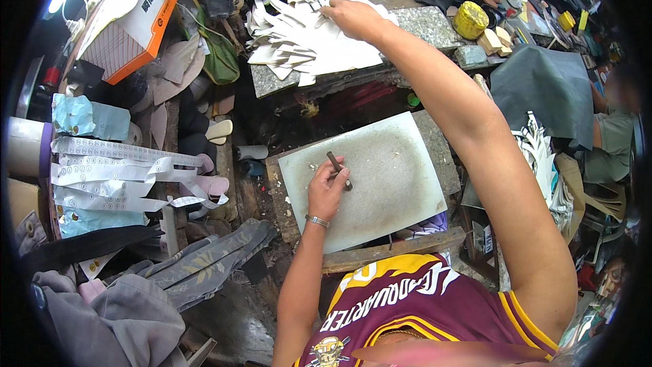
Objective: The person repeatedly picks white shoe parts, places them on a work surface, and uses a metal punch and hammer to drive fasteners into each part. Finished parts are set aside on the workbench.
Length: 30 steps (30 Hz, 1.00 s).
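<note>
My left hand grips a short dark metal punch tool and rests it on a pale grey cutting board in front of me. A metal bracelet sits on that wrist. My right arm stretches far forward, and my right hand lies on a heap of white cut pieces piled on a speckled stone slab. Its fingers press on the top pieces; whether they grasp one I cannot tell.
An orange-and-white carton stands at far left. White punched strips hang on the left. Grey cloth lies at lower left. A yellow round tin and dark sheet are at right. Another person's arm shows at far right.
</note>
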Motion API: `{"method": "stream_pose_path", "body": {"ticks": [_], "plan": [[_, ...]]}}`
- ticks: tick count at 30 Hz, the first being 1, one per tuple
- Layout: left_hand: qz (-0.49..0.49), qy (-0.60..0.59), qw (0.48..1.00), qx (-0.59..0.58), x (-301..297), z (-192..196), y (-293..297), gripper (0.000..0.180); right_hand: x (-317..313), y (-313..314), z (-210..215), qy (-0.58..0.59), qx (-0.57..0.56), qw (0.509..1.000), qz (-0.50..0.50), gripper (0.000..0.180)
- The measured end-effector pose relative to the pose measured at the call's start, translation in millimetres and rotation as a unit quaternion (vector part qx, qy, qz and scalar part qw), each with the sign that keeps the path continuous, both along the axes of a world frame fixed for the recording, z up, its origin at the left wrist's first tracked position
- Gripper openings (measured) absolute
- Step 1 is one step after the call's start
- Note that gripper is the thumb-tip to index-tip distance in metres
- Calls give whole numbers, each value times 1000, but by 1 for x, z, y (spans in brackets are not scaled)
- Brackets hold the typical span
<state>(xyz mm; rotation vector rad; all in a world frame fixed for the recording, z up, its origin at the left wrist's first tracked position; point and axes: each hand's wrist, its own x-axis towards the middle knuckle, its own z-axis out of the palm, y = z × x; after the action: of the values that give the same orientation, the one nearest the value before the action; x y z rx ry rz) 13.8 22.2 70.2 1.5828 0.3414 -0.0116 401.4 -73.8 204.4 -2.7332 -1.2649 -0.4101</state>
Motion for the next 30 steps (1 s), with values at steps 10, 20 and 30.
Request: {"method": "stream_pose_path", "body": {"ticks": [10, 20, 30], "plan": [[-19, -35, 997, 66, 0, -6, 3, 24, -26, -73, 29, -99, 49, 993, 33, 17], [-11, 10, 995, -94, -7, -19, 7, 42, -187, -129, 140, 10, -50, 998, -28, 27], [14, -16, 909, -416, -74, 5, 81, 38, -305, -101, -5, 404, 19, 913, 52, 40]]}}
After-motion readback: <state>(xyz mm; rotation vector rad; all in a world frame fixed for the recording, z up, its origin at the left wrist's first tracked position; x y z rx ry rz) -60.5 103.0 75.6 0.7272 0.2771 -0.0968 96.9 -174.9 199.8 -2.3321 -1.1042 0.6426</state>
